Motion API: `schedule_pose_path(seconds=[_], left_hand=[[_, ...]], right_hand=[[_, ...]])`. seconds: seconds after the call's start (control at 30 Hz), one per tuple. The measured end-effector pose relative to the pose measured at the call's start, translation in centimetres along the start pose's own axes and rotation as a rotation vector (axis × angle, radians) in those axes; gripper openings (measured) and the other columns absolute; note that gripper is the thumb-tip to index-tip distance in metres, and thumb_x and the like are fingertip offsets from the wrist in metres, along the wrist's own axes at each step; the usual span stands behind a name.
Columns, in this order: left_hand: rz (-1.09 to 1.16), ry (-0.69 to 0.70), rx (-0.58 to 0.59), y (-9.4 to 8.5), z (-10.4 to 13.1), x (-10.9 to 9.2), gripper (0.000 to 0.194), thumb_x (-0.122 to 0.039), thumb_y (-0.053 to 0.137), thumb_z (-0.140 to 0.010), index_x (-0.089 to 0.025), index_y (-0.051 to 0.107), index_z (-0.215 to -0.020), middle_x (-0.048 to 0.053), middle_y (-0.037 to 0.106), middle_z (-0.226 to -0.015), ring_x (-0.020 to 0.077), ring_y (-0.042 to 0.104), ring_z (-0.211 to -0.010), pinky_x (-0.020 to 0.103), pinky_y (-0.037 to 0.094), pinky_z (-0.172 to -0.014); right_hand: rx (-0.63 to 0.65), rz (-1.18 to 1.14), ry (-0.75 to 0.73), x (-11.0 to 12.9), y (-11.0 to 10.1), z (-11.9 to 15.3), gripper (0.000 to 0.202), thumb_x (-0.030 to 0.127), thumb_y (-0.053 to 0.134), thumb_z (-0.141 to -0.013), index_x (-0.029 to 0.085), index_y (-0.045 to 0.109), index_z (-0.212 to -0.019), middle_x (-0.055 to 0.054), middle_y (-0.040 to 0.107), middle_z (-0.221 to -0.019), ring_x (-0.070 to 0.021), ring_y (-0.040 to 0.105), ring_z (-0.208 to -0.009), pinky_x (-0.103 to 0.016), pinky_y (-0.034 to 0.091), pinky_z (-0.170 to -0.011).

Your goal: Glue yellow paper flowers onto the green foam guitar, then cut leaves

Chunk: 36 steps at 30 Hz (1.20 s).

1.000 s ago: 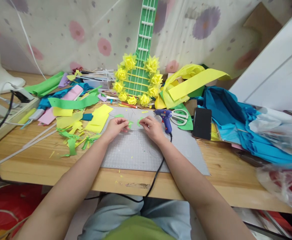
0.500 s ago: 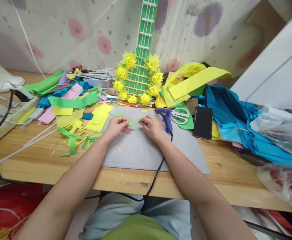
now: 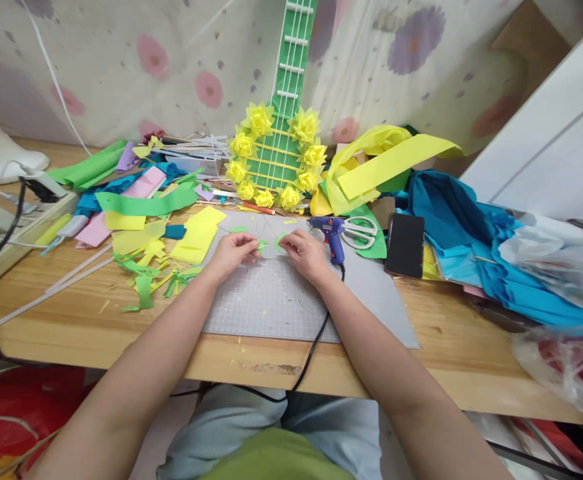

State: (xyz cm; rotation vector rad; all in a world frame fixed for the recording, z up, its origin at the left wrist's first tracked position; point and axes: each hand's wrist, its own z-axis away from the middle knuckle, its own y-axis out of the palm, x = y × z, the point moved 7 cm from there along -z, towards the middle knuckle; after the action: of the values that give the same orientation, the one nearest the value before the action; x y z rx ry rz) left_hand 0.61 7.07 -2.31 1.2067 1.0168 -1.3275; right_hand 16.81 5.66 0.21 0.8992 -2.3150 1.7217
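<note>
Above the grey cutting mat (image 3: pixel 256 300), my left hand (image 3: pixel 234 253) pinches a small cut piece of green paper (image 3: pixel 262 245) between thumb and fingertips. Facing it, my right hand (image 3: pixel 305 253) has its fingers closed at the edge of another green paper piece (image 3: pixel 280 239), partly hidden by the fingertips. A narrow gap separates the two hands. Behind the left fingers, one more green paper scrap (image 3: pixel 238 229) lies on the mat. Just right of my right hand rests a blue glue gun (image 3: pixel 332 239), its black cord running under my right forearm.
White-handled scissors (image 3: pixel 361 232) and a black phone (image 3: pixel 405 245) lie on the right. A green guitar-shaped craft (image 3: pixel 282 157) with yellow paper flowers leans at the back. Paper scraps (image 3: pixel 151 263) spread leftward; blue crepe paper (image 3: pixel 441 200) is heaped on the right.
My right hand has shifted very slightly to the right, widening the gap between the hands a little. My left hand keeps its pinch in nearly the same place.
</note>
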Motion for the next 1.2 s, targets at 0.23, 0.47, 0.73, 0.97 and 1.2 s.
schedule_pose_path(seconds=[0.23, 0.47, 0.73, 0.97, 1.2], left_hand=[[0.002, 0.006, 0.009, 0.02, -0.12, 0.18, 0.031, -0.036, 0.077, -0.053, -0.013, 0.060, -0.068, 0.001, 0.060, -0.063, 0.0121, 0.060, -0.055, 0.024, 0.050, -0.051], [-0.001, 0.009, 0.014, 0.05, -0.06, 0.16, 0.031, -0.036, 0.076, -0.054, -0.014, 0.060, -0.068, 0.001, 0.060, -0.063, 0.0120, 0.060, -0.055, 0.023, 0.050, -0.051], [-0.018, -0.003, 0.027, 0.16, -0.14, 0.27, 0.031, -0.036, 0.077, -0.054, -0.013, 0.060, -0.068, 0.001, 0.059, -0.063, 0.0121, 0.060, -0.055, 0.023, 0.049, -0.051], [-0.038, -0.011, 0.036, 0.10, -0.15, 0.36, 0.035, -0.041, 0.074, -0.058, -0.013, 0.059, -0.075, 0.002, 0.062, -0.067, 0.0135, 0.062, -0.057, 0.024, 0.050, -0.051], [-0.085, -0.058, 0.060, 0.25, -0.14, 0.79, 0.031, -0.040, 0.069, -0.065, -0.013, 0.061, -0.076, 0.006, 0.066, -0.070, 0.0159, 0.065, -0.062, 0.024, 0.050, -0.052]], right_hand=[[0.010, 0.009, -0.027, 0.11, 0.42, -0.10, 0.023, 0.028, 0.044, -0.089, 0.023, 0.067, -0.091, -0.004, 0.064, -0.092, -0.0155, 0.057, -0.088, -0.026, 0.038, -0.072], [0.014, 0.001, -0.035, 0.37, 0.46, -0.18, 0.024, 0.028, 0.043, -0.090, 0.023, 0.066, -0.090, -0.004, 0.063, -0.093, -0.0152, 0.057, -0.089, -0.025, 0.037, -0.072], [0.014, 0.007, -0.012, 0.10, 0.30, -0.20, 0.022, 0.028, 0.045, -0.089, 0.022, 0.067, -0.089, -0.004, 0.064, -0.091, -0.0153, 0.057, -0.087, -0.025, 0.037, -0.071], [-0.031, -0.032, -0.044, 0.12, 0.21, -0.23, 0.020, 0.026, 0.048, -0.088, 0.021, 0.067, -0.087, -0.004, 0.064, -0.089, -0.0153, 0.058, -0.085, -0.025, 0.039, -0.070], [-0.014, -0.032, -0.044, 0.59, 0.36, -0.15, 0.020, 0.027, 0.047, -0.088, 0.023, 0.066, -0.087, -0.003, 0.064, -0.090, -0.0156, 0.058, -0.085, -0.026, 0.037, -0.067]])
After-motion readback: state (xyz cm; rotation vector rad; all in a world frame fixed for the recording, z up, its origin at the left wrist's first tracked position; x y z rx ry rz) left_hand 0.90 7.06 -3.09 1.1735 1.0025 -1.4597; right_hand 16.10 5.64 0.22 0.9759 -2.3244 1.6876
